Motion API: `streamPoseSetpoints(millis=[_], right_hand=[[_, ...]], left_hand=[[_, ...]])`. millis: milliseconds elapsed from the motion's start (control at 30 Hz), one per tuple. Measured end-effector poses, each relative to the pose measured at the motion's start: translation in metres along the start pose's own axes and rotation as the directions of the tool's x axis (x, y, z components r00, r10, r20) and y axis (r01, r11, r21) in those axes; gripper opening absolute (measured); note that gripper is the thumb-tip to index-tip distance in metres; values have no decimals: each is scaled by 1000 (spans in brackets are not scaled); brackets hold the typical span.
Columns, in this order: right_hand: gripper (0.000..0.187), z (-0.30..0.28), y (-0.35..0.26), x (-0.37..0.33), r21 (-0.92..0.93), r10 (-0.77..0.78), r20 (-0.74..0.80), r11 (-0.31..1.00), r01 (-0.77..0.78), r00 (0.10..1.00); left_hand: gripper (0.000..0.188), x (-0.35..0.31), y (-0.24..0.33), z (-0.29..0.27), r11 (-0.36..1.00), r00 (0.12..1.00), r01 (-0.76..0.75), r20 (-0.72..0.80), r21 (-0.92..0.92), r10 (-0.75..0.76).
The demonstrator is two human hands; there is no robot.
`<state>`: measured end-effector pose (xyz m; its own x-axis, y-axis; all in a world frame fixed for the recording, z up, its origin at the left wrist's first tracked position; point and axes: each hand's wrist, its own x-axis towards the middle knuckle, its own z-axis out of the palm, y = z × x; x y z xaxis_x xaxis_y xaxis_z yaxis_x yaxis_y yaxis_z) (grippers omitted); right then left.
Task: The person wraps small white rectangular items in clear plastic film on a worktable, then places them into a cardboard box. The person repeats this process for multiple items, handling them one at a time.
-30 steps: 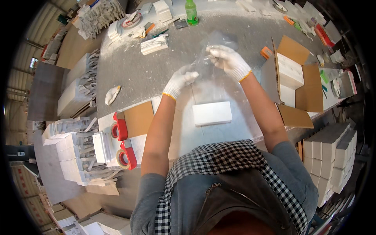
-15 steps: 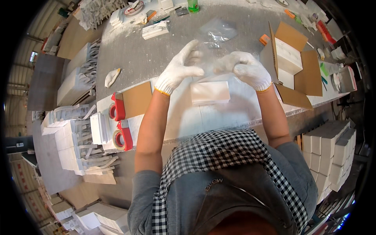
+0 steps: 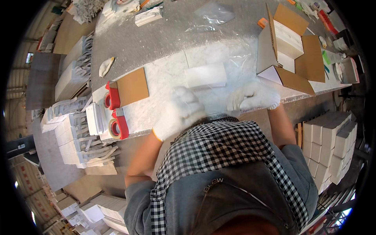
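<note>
A white rectangular stack of tiles [image 3: 205, 75] lies on the pale marble-patterned slab [image 3: 164, 74] in front of me. My left hand [image 3: 180, 113], in a white knit glove, is near the slab's front edge, left of the stack; its fingers look bent but are smeared by motion. My gloved right hand [image 3: 254, 97] is over the front edge to the stack's right, fingers curved and blurred. Beyond it, clear plastic film [image 3: 241, 58] glints beside the stack. Whether either hand grips anything, I cannot tell. Another clear plastic bag [image 3: 215, 15] lies farther back.
An open cardboard box [image 3: 309, 58] with white pieces inside stands at the right. Two red tape dispensers [image 3: 118, 125] and a flat cardboard piece [image 3: 133, 87] are at the left. A crumpled glove [image 3: 106, 67] lies behind them. Stacked white blocks [image 3: 329, 145] are at the lower right.
Both hands have come back toward my body from above the stack, the left one farther. The clear plastic film now shows to the right of the stack. The view has shifted slightly.
</note>
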<state>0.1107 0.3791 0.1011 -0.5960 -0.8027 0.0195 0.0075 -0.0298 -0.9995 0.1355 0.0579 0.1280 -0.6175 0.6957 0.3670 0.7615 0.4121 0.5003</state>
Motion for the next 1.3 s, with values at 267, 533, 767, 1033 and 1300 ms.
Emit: streamPoseSetpoints(millis=[267, 533, 767, 1033, 1300], right_hand=[[23, 36, 46, 0, -189, 375, 97, 917, -353, 922], [22, 57, 107, 5, -473, 315, -25, 832, -289, 949], [23, 57, 111, 13, -524, 267, -38, 815, -247, 963], [23, 61, 124, 18, -597, 86, -111, 791, -136, 990], [24, 47, 126, 20, -494, 304, -96, 812, -310, 948]], left_hand=[[17, -53, -23, 85, 999, 994, 38, 107, -21, -36], [20, -73, -44, 120, 975, 960, 96, 240, 199, -144], [22, -45, -40, 90, 928, 696, 332, 620, 170, -362], [42, 11, -129, 15, 793, 739, 598, 466, -120, -487], [45, 100, -317, -51, 529, 740, 575, -120, 625, -662]])
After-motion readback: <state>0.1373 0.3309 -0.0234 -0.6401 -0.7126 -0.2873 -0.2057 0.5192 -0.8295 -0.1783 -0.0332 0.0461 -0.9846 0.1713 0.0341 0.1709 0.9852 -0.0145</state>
